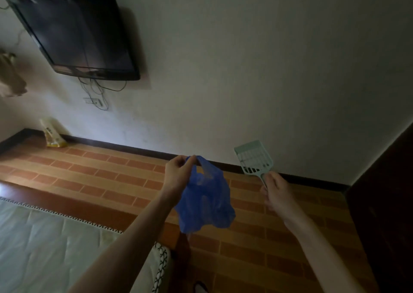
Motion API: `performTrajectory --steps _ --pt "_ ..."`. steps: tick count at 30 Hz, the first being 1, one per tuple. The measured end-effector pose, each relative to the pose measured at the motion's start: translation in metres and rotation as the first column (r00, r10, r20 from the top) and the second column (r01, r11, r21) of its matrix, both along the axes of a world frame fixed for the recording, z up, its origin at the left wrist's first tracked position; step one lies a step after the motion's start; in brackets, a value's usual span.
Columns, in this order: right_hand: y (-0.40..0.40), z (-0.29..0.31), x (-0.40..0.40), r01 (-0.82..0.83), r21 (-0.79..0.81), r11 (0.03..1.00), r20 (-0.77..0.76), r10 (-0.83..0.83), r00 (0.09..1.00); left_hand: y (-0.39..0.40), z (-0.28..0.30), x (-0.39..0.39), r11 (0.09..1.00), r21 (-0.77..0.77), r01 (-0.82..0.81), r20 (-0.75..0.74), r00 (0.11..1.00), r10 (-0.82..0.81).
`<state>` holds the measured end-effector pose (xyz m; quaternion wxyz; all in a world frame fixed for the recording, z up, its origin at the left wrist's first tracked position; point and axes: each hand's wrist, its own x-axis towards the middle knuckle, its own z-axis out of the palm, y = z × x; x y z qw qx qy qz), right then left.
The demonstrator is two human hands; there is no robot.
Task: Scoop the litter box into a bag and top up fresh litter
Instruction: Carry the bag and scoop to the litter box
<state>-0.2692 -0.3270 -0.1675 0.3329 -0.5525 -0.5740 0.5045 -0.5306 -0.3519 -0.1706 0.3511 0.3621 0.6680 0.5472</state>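
We had both arms out over the tiled floor. Our left hand pinched the handles of the blue plastic bag, grip tight on the bunched top, and the bag hung crumpled in the air, well clear of the floor. Its mouth was gathered, so we could not tell what was inside. Our right hand, just right of the bag, had its grip wrapped round the handle of the pale green litter scoop, slotted head tilted up toward the far wall, nothing visible in it. Far left, a yellow-and-white pouch leaned against the wall on the floor, under the wall-mounted television. Near left lay a pale mattress.
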Motion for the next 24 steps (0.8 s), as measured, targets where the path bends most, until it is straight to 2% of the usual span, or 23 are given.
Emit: performTrajectory --steps 13,24 --pt "0.138 -0.009 -0.128 -0.027 0.107 0.994 0.166 0.009 0.986 0.108 -0.005 -0.110 0.985 0.082 -0.153 0.019 0.988 0.152" --pt "0.199 0.017 -0.238 -0.164 0.177 0.970 0.193 0.129 0.973 0.159 -0.013 -0.200 0.954 0.138 -0.267 0.026 0.964 0.266"
